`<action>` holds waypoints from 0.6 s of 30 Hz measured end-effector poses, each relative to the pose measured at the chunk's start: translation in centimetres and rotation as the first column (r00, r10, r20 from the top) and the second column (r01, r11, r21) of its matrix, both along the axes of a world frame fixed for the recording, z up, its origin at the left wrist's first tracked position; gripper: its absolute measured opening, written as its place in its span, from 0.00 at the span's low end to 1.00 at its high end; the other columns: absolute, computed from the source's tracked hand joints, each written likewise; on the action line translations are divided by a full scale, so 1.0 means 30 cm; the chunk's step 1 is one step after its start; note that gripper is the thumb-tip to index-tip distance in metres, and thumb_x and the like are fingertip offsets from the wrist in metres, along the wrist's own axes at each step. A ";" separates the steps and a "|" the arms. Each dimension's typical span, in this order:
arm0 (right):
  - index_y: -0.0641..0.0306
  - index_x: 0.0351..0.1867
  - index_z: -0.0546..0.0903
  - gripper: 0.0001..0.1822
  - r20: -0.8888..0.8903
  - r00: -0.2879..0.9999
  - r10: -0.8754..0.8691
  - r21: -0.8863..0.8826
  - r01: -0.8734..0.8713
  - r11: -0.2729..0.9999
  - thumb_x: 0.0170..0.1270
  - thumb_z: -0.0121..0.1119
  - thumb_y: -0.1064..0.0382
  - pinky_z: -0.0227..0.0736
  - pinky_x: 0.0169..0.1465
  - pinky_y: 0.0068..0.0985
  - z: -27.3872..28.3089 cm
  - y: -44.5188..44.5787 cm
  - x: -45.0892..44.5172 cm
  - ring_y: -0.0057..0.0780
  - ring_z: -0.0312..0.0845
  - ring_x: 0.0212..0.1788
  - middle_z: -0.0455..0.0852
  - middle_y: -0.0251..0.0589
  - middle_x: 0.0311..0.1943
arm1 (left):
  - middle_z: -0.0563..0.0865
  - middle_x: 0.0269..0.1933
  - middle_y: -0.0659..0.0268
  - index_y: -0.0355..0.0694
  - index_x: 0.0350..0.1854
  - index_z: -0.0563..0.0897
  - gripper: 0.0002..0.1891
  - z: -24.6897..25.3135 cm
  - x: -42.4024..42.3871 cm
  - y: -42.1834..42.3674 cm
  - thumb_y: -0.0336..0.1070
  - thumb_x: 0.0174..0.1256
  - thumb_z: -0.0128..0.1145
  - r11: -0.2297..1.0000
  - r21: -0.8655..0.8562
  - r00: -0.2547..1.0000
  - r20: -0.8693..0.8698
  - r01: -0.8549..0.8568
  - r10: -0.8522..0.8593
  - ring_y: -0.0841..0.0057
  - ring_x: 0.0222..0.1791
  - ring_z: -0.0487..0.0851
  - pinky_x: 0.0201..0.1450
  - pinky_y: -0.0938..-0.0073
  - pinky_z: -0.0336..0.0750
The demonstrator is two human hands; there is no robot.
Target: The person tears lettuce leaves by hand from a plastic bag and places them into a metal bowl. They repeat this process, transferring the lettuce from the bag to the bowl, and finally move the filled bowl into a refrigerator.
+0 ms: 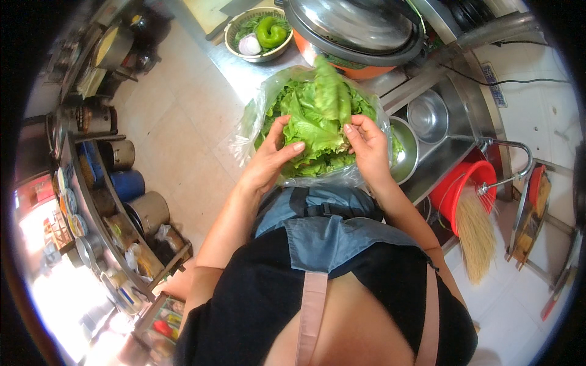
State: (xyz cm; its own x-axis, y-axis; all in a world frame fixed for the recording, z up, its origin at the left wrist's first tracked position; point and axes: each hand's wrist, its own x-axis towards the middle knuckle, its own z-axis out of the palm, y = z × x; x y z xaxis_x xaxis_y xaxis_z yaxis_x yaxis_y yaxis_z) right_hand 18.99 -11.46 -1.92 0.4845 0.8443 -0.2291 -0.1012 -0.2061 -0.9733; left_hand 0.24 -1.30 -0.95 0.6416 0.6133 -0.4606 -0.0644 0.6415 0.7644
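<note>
A clear plastic bag (249, 132) full of green lettuce (302, 128) stands at the edge of the steel counter, close to my apron. My left hand (277, 153) is at the left side of the leaves, thumb and fingers apart, touching the lettuce. My right hand (366, 142) pinches the base of a lettuce leaf (332, 91) between thumb and fingers; the leaf stands up and is blurred. Part of a steel bowl (409, 153) shows right of the bag, with a bit of leaf at its rim.
A basket (227, 39) with a green pepper, a peeled onion and greens stands beyond the bag, beside a large lidded cooker (352, 27). To the right are a sink (446, 155) with another steel bowl (428, 114), a faucet (526, 158), a red bucket (451, 187) and a straw whisk (476, 238).
</note>
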 end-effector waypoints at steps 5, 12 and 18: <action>0.69 0.46 0.76 0.09 -0.184 0.981 -0.066 0.128 0.090 0.988 0.73 0.50 0.65 0.78 0.40 0.22 0.027 0.012 -0.021 0.24 0.82 0.34 0.86 0.44 0.36 | 0.77 0.58 0.58 0.33 0.65 0.65 0.33 0.027 0.016 -0.012 0.27 0.58 0.64 0.994 -0.079 0.997 -0.013 -0.080 0.079 0.70 0.58 0.76 0.62 0.71 0.69; 0.68 0.46 0.75 0.12 -0.256 0.965 -0.053 -0.014 0.051 0.999 0.73 0.50 0.61 0.81 0.39 0.25 0.043 -0.016 0.064 0.33 0.85 0.33 0.86 0.52 0.34 | 0.79 0.57 0.59 0.37 0.63 0.69 0.25 0.021 -0.019 -0.013 0.29 0.62 0.59 0.952 -0.259 0.957 0.195 -0.162 0.216 0.69 0.56 0.79 0.60 0.66 0.74; 0.64 0.62 0.73 0.24 0.547 0.729 0.411 -0.376 -0.224 0.899 0.63 0.59 0.67 0.78 0.43 0.25 0.056 -0.092 0.119 0.33 0.83 0.44 0.85 0.45 0.47 | 0.79 0.58 0.58 0.38 0.64 0.68 0.27 0.057 -0.026 -0.010 0.37 0.65 0.60 0.832 -0.541 0.935 0.216 -0.124 0.280 0.65 0.56 0.79 0.59 0.56 0.76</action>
State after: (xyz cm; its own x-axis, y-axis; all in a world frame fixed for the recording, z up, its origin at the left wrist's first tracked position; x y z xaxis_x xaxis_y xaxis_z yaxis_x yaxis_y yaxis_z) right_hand 22.57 -14.22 -0.23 0.3125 0.9231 -0.2240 0.6013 -0.3748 -0.7056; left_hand -0.53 -1.60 0.74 0.6768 0.4688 -0.5677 -0.3929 0.8821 0.2600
